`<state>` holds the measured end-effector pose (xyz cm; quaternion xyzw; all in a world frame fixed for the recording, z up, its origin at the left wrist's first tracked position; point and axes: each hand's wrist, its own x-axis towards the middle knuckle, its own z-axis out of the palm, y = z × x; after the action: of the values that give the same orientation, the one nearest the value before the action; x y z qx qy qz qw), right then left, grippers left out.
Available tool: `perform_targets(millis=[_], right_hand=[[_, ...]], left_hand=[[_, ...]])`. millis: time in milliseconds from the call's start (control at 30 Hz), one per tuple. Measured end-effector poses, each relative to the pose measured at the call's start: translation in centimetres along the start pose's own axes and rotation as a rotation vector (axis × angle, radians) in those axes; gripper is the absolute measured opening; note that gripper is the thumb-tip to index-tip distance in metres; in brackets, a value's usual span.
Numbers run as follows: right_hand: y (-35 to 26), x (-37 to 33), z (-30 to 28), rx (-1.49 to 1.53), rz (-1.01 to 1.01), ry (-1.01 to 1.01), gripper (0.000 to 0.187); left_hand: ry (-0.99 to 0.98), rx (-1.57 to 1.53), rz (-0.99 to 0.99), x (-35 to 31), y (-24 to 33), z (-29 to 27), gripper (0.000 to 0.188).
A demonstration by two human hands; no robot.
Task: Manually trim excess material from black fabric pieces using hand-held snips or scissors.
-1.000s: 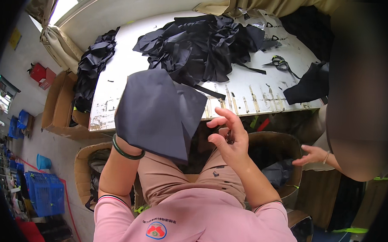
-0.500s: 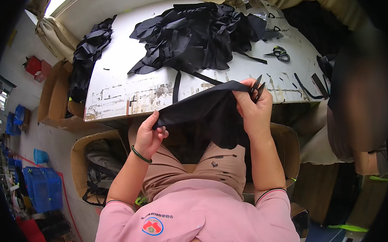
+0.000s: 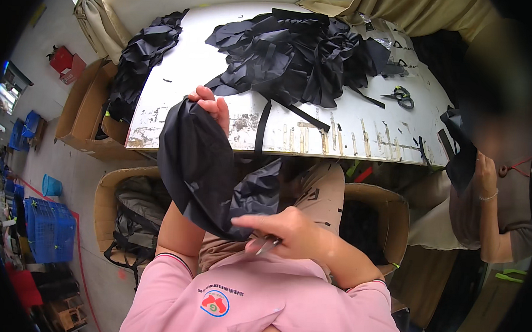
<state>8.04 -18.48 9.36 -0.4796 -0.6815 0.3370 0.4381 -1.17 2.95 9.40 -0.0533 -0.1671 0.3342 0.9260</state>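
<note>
My left hand (image 3: 212, 107) is raised at the table's near edge, gripping the top of a black fabric piece (image 3: 189, 157). The fabric hangs in a curve over my left forearm, and its lower part loops toward my lap. Down by my chest, my right hand (image 3: 296, 231) is closed around a pair of snips (image 3: 268, 245), with pointed blades sticking out below the fingers. Its index finger stretches left against the lower edge of the fabric. Whether the right hand also pinches the cloth is hidden.
On the white table (image 3: 191, 112) lie a heap of black fabric pieces (image 3: 300, 58), black-handled scissors (image 3: 402, 98) and loose strips. More black fabric (image 3: 143, 60) hangs over the left edge. Cardboard boxes (image 3: 106, 218) flank my legs. A co-worker (image 3: 484, 193) sits at the right.
My left hand has risen with the fabric, which was stretched between both hands and now drapes down. My right hand has dropped toward my chest, still holding the snips.
</note>
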Motion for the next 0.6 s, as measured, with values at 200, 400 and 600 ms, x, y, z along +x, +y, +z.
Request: perform_targets(millis=[200,400,600], right_hand=[[0.5,1.9,-4.1,-0.026,0.158,0.635,0.033],[1.9,4.2,-2.6,0.080,0.185,0.599,0.032],[4.8,2.6,-1.6,0.150,0.161,0.503,0.025]], left_hand=[[0.027,-0.033,-0.100,-0.6,-3.5,0.9,0.015],[-0.178,0.185,-0.251,0.1,-5.4,-0.5,0.010],[0.070,0.620,-0.209,-2.1,-0.6,-5.2,0.055]])
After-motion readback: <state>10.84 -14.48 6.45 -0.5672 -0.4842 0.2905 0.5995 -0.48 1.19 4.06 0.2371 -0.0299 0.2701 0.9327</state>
